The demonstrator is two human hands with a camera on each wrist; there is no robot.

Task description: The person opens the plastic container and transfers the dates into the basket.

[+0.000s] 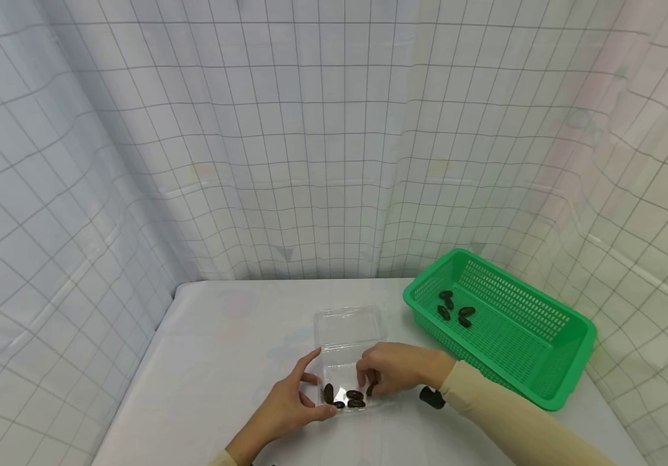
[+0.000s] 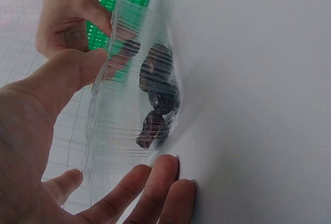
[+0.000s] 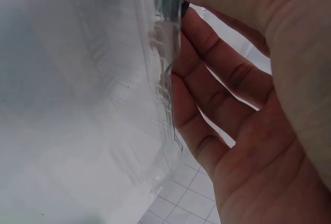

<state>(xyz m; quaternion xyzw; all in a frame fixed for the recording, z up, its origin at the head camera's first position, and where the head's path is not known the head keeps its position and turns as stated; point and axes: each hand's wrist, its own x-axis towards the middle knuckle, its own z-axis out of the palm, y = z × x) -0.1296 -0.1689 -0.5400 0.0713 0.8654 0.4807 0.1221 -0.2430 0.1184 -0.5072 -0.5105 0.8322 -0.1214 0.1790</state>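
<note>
A clear plastic clamshell box (image 1: pixel 340 372) lies on the white table with its lid (image 1: pixel 348 325) folded back. Several dark, wrinkled dates (image 1: pixel 355 394) sit along the box's near side; through the ribbed wall in the left wrist view they show as a brown cluster (image 2: pixel 158 81). My left hand (image 1: pixel 287 404) holds the box at its near left corner, thumb on the near rim and fingers spread along the left side. Reaching into the right part of the box, my right hand (image 1: pixel 389 370) pinches a date (image 1: pixel 371 389) between thumb and fingers.
To the right stands a green plastic basket (image 1: pixel 503 382), set at an angle, with several dates (image 1: pixel 444 312) in its far left part. My right forearm passes close by its near edge. White grid-patterned curtains (image 1: pixel 311 162) enclose the table at the back and sides.
</note>
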